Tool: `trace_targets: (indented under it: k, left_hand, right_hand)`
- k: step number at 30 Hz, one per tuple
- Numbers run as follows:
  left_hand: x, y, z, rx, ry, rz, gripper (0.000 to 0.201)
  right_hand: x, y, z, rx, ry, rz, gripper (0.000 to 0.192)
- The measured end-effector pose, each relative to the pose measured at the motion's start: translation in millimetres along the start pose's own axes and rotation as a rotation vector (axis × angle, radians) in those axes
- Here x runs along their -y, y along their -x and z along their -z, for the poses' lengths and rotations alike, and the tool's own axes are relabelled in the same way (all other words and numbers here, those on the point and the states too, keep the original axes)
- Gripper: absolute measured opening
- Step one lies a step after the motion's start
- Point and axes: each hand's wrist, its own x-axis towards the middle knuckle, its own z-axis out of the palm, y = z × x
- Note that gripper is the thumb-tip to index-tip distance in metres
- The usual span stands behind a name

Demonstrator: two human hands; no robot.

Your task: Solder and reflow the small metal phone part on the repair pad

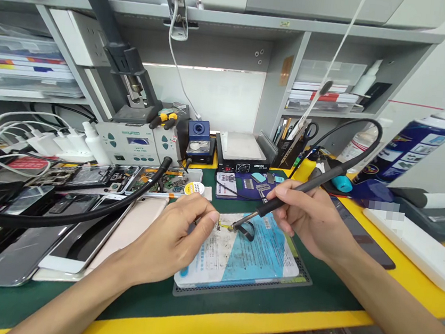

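Cluttered counter (310, 311): I'm pinching soldering iron (283, 198) w/ right hand (305, 216), left hand (174, 236) fingers clenched steadying thin, fragile board (223, 229) by edge.

Two hands: left hand (170, 236), right hand (309, 217). One soldering iron (304, 189). One blue mat (245, 252). One spray can (410, 145). One soldering station (136, 144).

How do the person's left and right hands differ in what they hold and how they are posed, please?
The right hand grips a dark soldering iron like a pen, its tip angled down to the work; the left hand holds no such tool, its fingers pinched beside the tip. The right hand comes in from the right, the left hand from the left. Both are bare and meet over the blue work mat.
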Motion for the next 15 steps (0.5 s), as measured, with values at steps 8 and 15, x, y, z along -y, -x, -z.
trace_targets:
  k: [8, 15]
  left_hand:
    - [3.0, 1.5, -1.4, -0.059, 0.066, -0.009, 0.022]
    - [3.1, 1.4, -2.6, -0.101, 0.057, -0.047, 0.019]
  right_hand:
    - [0.8, 0.8, -0.1, -0.022, 0.018, 0.046, 0.024]
    - [0.1, 0.8, 2.0, -0.011, -0.028, 0.056, 0.017]
